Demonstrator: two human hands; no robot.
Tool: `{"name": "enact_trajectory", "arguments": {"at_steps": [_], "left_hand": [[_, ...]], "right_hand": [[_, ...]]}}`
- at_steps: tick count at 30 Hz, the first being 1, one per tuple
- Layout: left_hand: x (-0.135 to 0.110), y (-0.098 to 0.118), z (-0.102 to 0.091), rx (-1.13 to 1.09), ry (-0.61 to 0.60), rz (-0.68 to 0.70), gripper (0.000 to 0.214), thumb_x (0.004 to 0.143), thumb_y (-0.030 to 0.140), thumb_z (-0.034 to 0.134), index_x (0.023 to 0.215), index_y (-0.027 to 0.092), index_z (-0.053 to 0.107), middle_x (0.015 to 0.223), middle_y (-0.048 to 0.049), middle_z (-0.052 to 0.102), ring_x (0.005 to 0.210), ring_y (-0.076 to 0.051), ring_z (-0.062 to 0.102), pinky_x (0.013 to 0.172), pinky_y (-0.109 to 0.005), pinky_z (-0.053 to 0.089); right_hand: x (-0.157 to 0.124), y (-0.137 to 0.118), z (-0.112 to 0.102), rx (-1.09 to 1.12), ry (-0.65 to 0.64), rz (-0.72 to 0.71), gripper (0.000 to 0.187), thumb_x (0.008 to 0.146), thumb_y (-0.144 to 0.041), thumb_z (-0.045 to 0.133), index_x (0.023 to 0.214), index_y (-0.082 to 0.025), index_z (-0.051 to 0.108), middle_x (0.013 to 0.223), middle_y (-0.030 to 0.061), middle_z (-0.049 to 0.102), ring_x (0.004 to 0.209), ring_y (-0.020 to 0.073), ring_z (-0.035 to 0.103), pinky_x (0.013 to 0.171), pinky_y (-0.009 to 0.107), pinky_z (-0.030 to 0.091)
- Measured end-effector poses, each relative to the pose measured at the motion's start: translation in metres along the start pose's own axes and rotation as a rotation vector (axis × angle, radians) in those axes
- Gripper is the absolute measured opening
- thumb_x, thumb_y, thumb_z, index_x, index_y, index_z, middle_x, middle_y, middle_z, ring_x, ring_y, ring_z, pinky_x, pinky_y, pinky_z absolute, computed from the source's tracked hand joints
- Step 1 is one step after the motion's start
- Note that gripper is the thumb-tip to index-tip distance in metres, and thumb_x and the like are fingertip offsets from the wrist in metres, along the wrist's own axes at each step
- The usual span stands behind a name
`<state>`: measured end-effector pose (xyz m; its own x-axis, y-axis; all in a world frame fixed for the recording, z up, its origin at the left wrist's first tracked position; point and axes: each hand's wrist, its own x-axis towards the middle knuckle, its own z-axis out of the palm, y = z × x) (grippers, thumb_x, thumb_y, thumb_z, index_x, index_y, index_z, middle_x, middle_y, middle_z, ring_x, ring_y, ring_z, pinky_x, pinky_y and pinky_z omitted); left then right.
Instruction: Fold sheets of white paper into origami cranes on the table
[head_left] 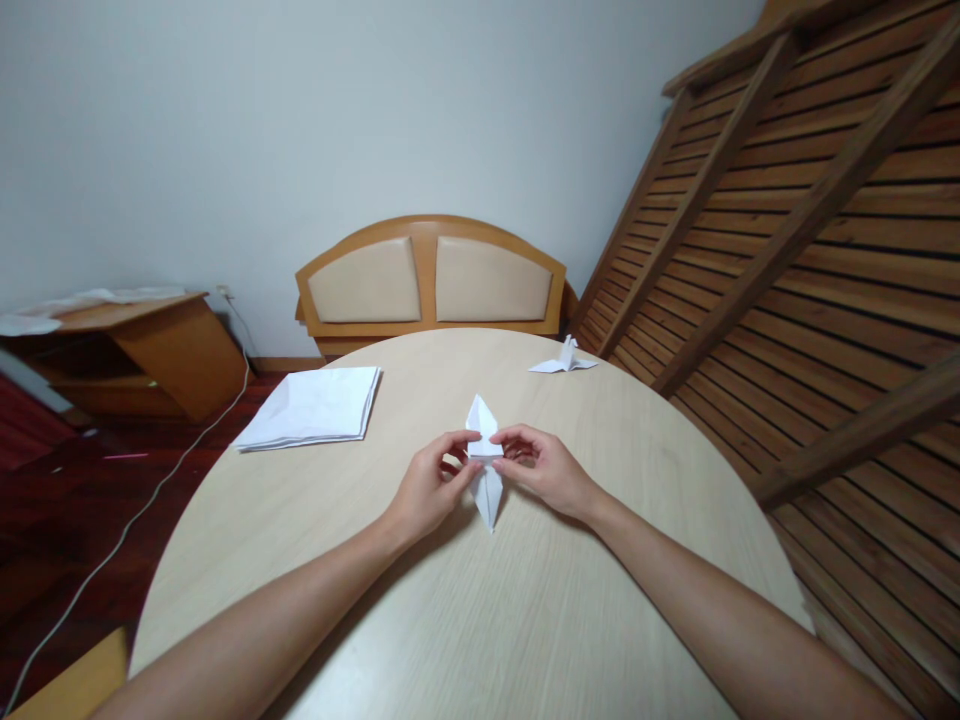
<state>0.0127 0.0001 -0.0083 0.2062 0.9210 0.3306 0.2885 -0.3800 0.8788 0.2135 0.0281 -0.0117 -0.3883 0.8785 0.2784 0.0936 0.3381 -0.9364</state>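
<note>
A folded piece of white origami paper (489, 492) is held above the middle of the round table, one pointed end towards the far side and the other towards me. My left hand (436, 480) pinches its left edge between thumb and fingers. From the other side, my right hand (546, 470) grips the right edge in the same way. A raised flap crosses the paper between the two hands. Some of the fingertips are hidden behind the paper.
A finished white paper crane (566, 358) stands at the table's far right. On the far left lies a stack of white paper (315, 405). The round wooden table (600, 620) is bordered by a slatted wooden panel (810, 250) on the right and a headboard (431, 275) behind.
</note>
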Motion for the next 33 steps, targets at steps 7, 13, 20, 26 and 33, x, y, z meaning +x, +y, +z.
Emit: {"name": "enact_trajectory", "arguments": {"at_steps": [7, 13, 20, 26, 33], "left_hand": [[0.001, 0.0, -0.006, 0.123, 0.051, 0.119, 0.016, 0.091, 0.029, 0.064, 0.098, 0.019, 0.074, 0.089, -0.0057, 0.065, 0.081, -0.016, 0.062, 0.064, -0.025, 0.05], [-0.001, 0.004, -0.004, 0.147, 0.057, 0.182, 0.015, 0.093, 0.03, 0.063, 0.093, 0.018, 0.072, 0.086, -0.0046, 0.064, 0.077, -0.014, 0.061, 0.06, -0.022, 0.048], [-0.004, 0.006, -0.003, 0.14, 0.045, 0.186, 0.016, 0.097, 0.031, 0.056, 0.095, 0.018, 0.065, 0.091, -0.0046, 0.066, 0.082, -0.014, 0.062, 0.062, -0.021, 0.051], [-0.004, 0.007, -0.002, 0.189, 0.022, 0.239, 0.014, 0.095, 0.03, 0.057, 0.098, 0.019, 0.065, 0.097, -0.0064, 0.064, 0.088, -0.016, 0.061, 0.067, -0.025, 0.052], [-0.003, 0.006, -0.003, 0.172, 0.054, 0.193, 0.019, 0.098, 0.033, 0.054, 0.095, 0.019, 0.067, 0.089, -0.005, 0.067, 0.08, -0.016, 0.063, 0.065, -0.025, 0.05]], "right_hand": [[0.0, -0.007, -0.003, -0.152, 0.048, -0.154, 0.017, 0.089, -0.035, 0.069, 0.096, -0.021, 0.075, 0.092, 0.005, 0.071, 0.083, 0.0169, 0.065, 0.073, 0.03, 0.05], [-0.002, -0.012, -0.004, -0.211, 0.06, -0.258, 0.014, 0.092, -0.033, 0.065, 0.091, -0.021, 0.073, 0.093, 0.0044, 0.069, 0.086, 0.017, 0.063, 0.076, 0.03, 0.05], [-0.004, -0.009, -0.002, -0.307, 0.118, -0.343, 0.014, 0.09, -0.031, 0.068, 0.101, -0.023, 0.068, 0.1, 0.0047, 0.071, 0.096, 0.0198, 0.065, 0.089, 0.035, 0.05], [-0.003, -0.013, -0.006, -0.404, 0.083, -0.448, 0.014, 0.093, -0.037, 0.067, 0.096, -0.026, 0.075, 0.086, 0.0044, 0.075, 0.082, 0.0214, 0.066, 0.081, 0.038, 0.05], [-0.004, -0.016, -0.004, -0.29, 0.075, -0.287, 0.02, 0.09, -0.041, 0.069, 0.098, -0.025, 0.078, 0.094, 0.0062, 0.077, 0.087, 0.0225, 0.07, 0.083, 0.038, 0.053]]}}
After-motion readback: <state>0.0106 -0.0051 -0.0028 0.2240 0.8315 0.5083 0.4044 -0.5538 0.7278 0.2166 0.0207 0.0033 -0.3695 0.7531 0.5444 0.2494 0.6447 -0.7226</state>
